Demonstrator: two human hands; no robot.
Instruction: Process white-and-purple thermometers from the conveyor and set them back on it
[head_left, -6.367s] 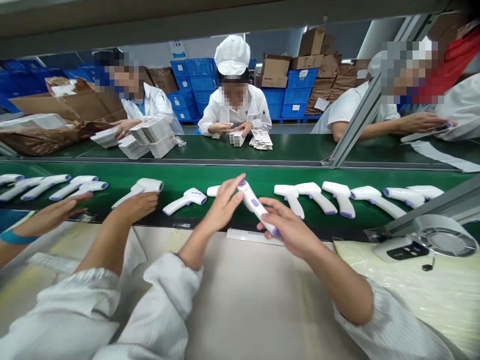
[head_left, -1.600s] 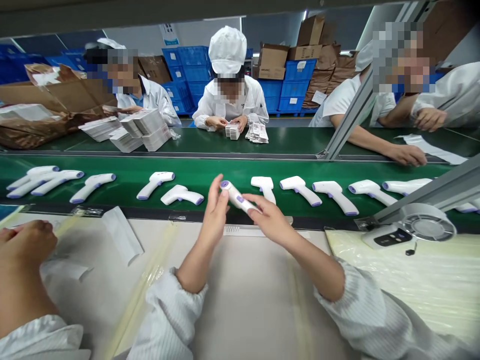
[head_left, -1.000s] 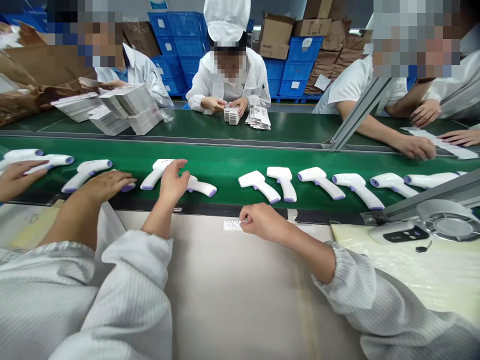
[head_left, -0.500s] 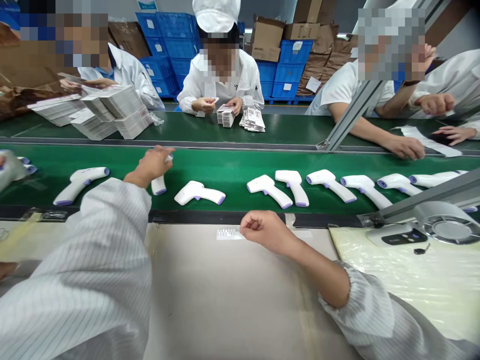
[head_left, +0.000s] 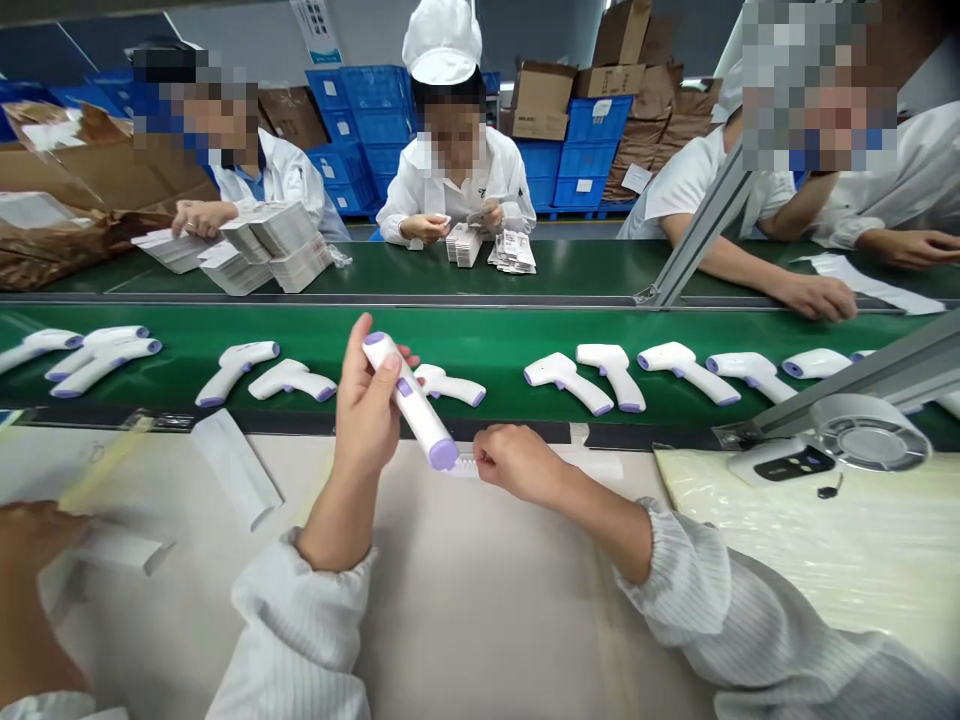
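Observation:
Held up over the near edge of the belt is a white and purple handheld infrared thermometer, with my left hand wrapped round it. Its purple handle end points down toward the worktop. My right hand rests at the worktop's far edge, fingers curled in a pinch over a small strip of clear stickers. What lies between those fingertips is hidden. Behind the held thermometer, another thermometer lies on the green belt, partly covered.
More thermometers lie along the belt to both sides. A white fan lies on yellowish wrap at right, beside a metal post. A co-worker's hand is at left near white sleeves. Other people sit across.
My left hand has lifted the thermometer off the belt and brought it nearer, toward my right hand. My right hand stays by the sticker strip. White sleeves now show on the worktop at left.

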